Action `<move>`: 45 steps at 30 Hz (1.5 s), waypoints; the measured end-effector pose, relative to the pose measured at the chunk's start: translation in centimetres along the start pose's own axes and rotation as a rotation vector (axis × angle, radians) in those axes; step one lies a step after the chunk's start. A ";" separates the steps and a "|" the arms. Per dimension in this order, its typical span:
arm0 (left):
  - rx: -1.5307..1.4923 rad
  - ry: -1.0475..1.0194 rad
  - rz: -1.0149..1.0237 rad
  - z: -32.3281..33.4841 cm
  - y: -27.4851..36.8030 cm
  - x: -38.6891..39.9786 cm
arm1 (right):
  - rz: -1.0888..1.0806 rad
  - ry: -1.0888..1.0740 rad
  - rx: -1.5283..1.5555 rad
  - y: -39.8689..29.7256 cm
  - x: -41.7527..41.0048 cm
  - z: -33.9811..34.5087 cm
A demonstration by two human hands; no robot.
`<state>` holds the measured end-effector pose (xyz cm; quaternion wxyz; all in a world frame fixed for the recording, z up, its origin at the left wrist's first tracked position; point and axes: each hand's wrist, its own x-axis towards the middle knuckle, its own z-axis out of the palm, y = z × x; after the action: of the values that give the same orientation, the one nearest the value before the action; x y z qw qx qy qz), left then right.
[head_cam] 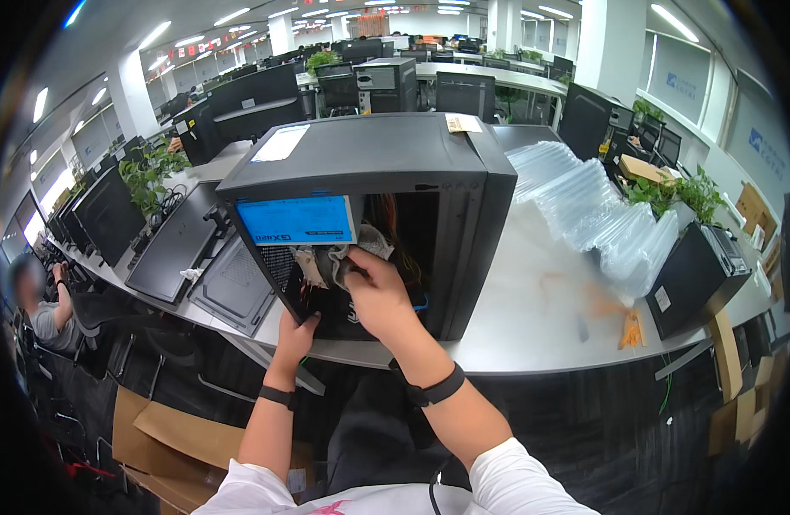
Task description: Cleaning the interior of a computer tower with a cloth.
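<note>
A black desktop computer case (pixel 369 151) stands on the table before me with its near side uncovered. Behind that opening, a power supply with a blue label (pixel 295 219) sits at the upper left. My right hand (pixel 377 290) reaches inside and pinches a grey cloth (pixel 366 241) just below and right of the power supply. A whitish, crumpled piece (pixel 310 267) hangs beside the cloth; I cannot tell what it is. With its thumb on the lower left edge of the case, my left hand (pixel 298 335) grips the frame, its fingers mostly hidden.
Left of the case lie a removed side panel (pixel 234 283) and a flat monitor (pixel 176 257). Clear air-cushion wrap (pixel 581 199) covers part of the white table (pixel 517 302). Another computer tower (pixel 691 277) stands at right. A cardboard box (pixel 182 444) is on the floor; a person (pixel 53 315) sits at far left.
</note>
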<state>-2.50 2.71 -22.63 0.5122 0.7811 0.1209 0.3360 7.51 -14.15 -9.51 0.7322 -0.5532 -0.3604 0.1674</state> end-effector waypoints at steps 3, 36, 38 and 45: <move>-0.074 0.059 0.010 0.1 0.2 -0.2 | 0.169 -0.081 0.494 -0.3 -0.1 -0.3; 0.010 0.041 0.012 -0.2 -0.9 -0.2 | 0.368 -0.088 0.505 5.4 0.7 -2.4; -0.018 0.021 0.007 0.1 -0.2 0.1 | 0.338 -0.137 0.575 5.2 0.7 -2.5; -0.066 0.035 -0.020 -0.2 -0.1 -0.1 | 0.308 -0.091 0.530 3.7 0.4 -1.6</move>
<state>-2.70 2.78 -22.71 0.5390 0.7564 0.1266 0.3482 9.45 -13.76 -13.07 0.8002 -0.3828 -0.2485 0.3890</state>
